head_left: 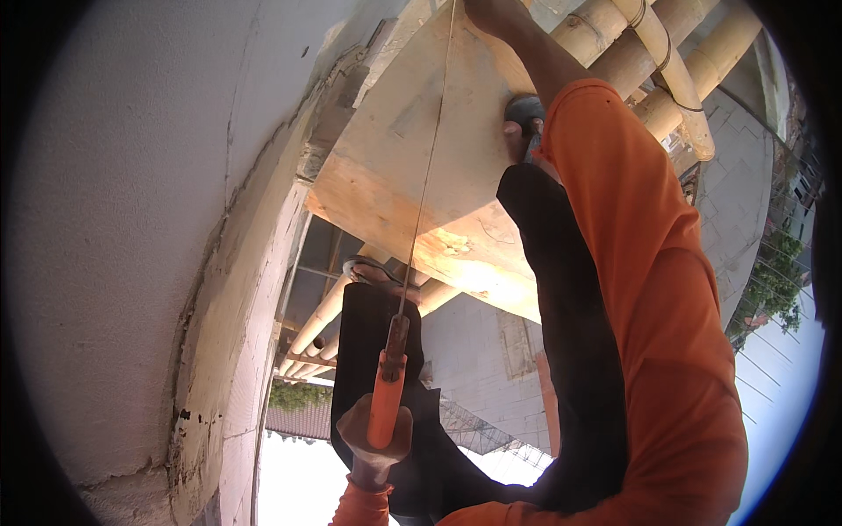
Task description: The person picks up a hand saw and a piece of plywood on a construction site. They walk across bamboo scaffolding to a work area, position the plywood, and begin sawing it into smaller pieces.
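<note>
My left hand (375, 431) is wrapped round the orange handle (386, 399) of a handsaw. The saw's thin, rusty blade (424, 193) shows edge-on and runs away from me, over a plywood board (386, 149), out past the top edge of the picture. My right arm reaches along the right side in an orange sleeve. At the top, my right hand (494, 16) is on or just above the board, a little right of the blade; its fingers are mostly cut off by the frame.
A rough plastered wall (132, 219) rises close on my left. Bamboo poles (605, 35) lie at upper right, and more poles (320, 324) show beneath the board. My sandalled feet (526, 118) are by the board. Block walls, greenery and sky appear far below.
</note>
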Available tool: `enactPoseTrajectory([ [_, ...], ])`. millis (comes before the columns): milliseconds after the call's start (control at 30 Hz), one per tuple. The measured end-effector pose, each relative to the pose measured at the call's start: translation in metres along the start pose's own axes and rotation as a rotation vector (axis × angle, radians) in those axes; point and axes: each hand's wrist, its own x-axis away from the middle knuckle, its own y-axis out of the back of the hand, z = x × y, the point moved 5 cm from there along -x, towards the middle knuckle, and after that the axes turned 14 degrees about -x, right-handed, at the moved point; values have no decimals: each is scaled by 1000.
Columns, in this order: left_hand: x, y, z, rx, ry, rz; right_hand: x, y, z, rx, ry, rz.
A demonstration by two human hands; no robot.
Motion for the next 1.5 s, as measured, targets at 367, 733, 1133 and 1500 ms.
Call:
enactPoseTrajectory([
  [367, -14, -16, 7, -42, 50, 82, -4, 41, 54, -61, -474, 50],
  [733, -114, -76, 18, 23, -8, 35, 18, 22, 49, -111, -324, 96],
  [1133, -194, -117, -5, 183, 209, 97, 2, 48, 40, -52, -599, 278],
  [1500, -125, -127, 41, 169, -35, -102, -12, 41, 64, -82, -509, 135],
])
